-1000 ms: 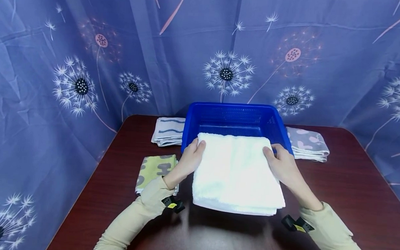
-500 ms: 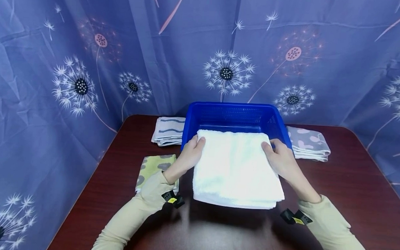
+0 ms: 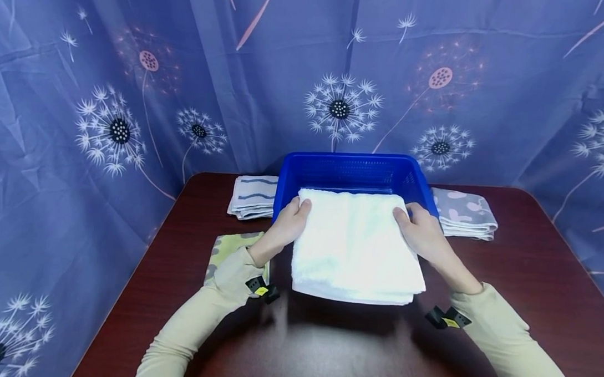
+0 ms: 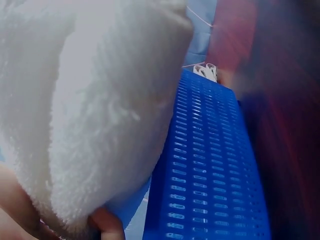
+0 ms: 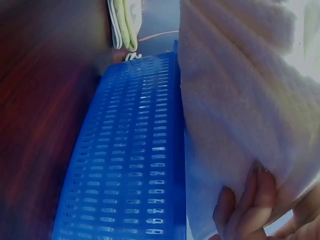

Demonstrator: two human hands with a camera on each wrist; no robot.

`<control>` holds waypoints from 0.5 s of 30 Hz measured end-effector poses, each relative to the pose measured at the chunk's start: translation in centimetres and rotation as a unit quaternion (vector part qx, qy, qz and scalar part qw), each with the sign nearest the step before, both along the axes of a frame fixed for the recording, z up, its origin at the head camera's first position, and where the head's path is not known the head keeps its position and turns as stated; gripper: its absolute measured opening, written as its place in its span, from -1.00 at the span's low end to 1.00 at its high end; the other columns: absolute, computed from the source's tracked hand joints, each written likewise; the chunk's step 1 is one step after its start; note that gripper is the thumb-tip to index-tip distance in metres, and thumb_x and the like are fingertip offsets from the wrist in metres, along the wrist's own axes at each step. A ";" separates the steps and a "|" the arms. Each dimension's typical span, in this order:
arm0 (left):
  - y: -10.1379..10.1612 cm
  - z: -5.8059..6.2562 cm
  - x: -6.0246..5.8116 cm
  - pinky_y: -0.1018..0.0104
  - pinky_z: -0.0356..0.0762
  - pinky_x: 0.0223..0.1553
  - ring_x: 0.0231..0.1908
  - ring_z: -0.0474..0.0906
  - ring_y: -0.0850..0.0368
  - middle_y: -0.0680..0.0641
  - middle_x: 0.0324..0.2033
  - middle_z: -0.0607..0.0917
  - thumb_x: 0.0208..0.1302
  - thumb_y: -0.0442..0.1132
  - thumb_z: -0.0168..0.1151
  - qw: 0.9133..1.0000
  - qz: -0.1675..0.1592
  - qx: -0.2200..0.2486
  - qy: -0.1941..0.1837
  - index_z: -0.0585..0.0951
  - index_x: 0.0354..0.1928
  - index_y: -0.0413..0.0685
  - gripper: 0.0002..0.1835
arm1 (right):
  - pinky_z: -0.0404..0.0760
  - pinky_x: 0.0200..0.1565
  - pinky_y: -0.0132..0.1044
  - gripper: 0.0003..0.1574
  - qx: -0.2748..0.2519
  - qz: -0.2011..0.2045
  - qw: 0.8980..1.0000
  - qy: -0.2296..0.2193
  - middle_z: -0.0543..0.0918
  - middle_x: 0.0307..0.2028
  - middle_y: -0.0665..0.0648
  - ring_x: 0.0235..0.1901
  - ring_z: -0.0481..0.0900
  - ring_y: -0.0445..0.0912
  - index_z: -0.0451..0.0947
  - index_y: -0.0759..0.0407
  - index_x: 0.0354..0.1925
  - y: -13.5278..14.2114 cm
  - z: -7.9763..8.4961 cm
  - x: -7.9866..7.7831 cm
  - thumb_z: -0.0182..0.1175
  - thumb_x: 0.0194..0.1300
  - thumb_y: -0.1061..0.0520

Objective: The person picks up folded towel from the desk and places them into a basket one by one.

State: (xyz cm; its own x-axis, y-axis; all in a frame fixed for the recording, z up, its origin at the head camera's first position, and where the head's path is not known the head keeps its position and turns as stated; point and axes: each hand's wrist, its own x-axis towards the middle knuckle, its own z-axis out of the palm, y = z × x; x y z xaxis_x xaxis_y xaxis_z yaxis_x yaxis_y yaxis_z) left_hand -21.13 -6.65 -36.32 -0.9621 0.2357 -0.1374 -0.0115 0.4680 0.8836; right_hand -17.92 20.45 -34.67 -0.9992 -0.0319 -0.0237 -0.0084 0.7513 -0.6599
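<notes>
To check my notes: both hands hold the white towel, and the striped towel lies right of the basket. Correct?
The side is wrong: the head view shows the striped towel left of the basket. Both hands hold the white towel.

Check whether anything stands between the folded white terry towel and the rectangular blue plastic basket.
Nothing visible does. The towel hides part of the basket in the head view; the wrist views show no object between them.
</notes>
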 end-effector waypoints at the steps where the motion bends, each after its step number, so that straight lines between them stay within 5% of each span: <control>1: 0.0 0.0 -0.1 0.15 -0.10 0.39 0.41 -0.19 0.02 -0.19 0.42 -0.09 0.44 0.02 -0.38 1.000 0.001 0.000 -0.002 -0.16 0.39 -0.30 -0.32 | 0.48 -0.20 -0.07 -0.28 0.002 0.001 1.000 0.001 0.55 -0.19 0.38 -0.17 0.52 0.14 0.26 0.40 0.13 0.0 0.0 -0.1 -0.30 0.40 -0.19; 15: -0.2 0.3 -1.2 0.10 0.13 0.30 0.31 0.12 0.02 -0.17 0.29 0.25 0.43 0.04 -0.36 1.000 -0.001 0.006 -0.011 0.07 0.35 -0.20 -0.40 | 0.41 -0.05 0.07 -0.26 0.020 0.021 0.999 -0.019 0.48 -0.04 0.43 -0.02 0.42 0.21 0.23 0.46 0.16 0.0 1.0 -1.2 -0.32 0.41 -0.16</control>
State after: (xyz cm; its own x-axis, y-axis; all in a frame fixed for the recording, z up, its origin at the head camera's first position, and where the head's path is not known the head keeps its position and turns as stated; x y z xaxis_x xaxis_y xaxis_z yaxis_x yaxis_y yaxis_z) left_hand -22.31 -6.81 -36.00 -0.9584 0.2392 -0.1556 -0.0303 0.4568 0.8891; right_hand -19.17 20.40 -33.72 -0.9954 -0.0717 -0.0633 -0.0159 0.7768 -0.6295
